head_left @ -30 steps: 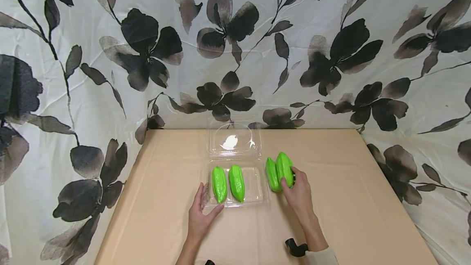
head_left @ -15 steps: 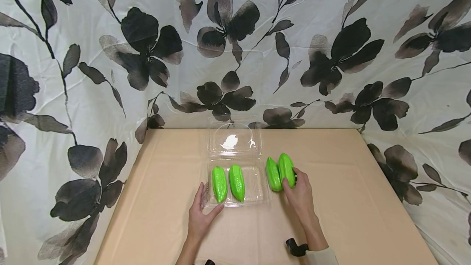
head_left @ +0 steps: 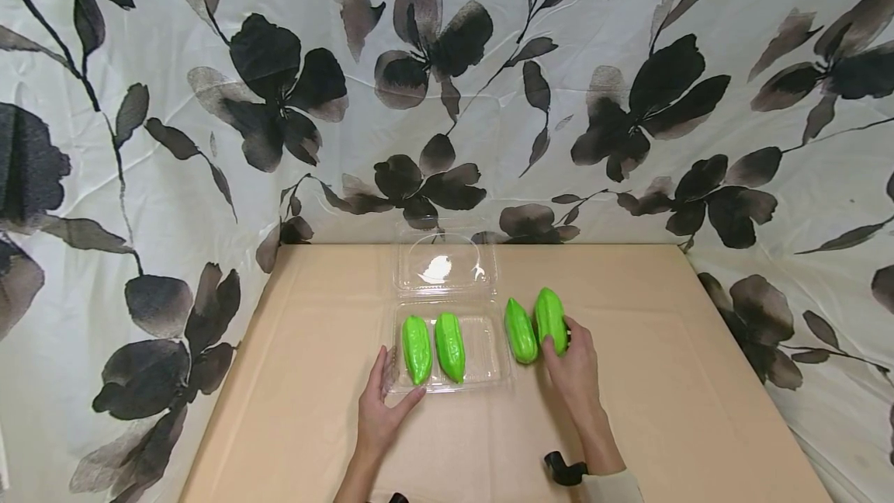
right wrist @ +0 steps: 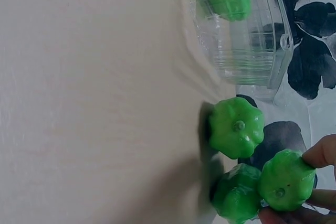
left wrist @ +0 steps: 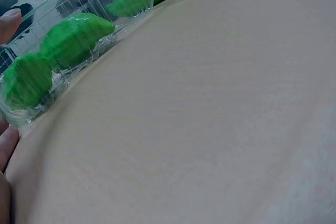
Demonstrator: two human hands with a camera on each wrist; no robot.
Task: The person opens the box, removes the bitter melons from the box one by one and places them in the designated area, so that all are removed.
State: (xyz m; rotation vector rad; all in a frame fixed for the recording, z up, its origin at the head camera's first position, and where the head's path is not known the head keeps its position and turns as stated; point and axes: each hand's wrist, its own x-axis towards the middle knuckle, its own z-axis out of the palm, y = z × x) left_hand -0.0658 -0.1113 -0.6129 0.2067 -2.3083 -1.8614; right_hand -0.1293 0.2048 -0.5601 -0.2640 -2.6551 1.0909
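While the L hand point(head_left: 379, 418) steadies the box point(head_left: 485, 336) at its near L corner, fingers laid against the side and not clenched, the R hand point(head_left: 576, 367) grasps the held veg point(head_left: 551, 320), w/ fingers on opposite sides. Held veg is outside the box, to its R, over the table point(head_left: 279, 425). R wrist view shows a lower veg point(right wrist: 236, 192) just beside it, nearer the table; contact betw. the two n/c (not confirmed). Loose veg point(head_left: 521, 332) rests on the table betw. box and held veg. Inside: L boxed veg point(head_left: 417, 350) and R boxed veg point(head_left: 450, 348), side by side, both toward the L end. Lid point(head_left: 447, 262) is open at the rear. Step in hand, as judged: transfer of held veg into the box. Recs.: lift straight up first, so lower veg and loose veg aren't knocked; clear the box wall fully, as the light tray prob. shifts if bumped; set down lengthwise, parallel to R boxed veg, leaving max. space alongside; release only once it lies steady. L hand pressure: light, enough to stop sliding, since hard squeezing prob. bows the wall.
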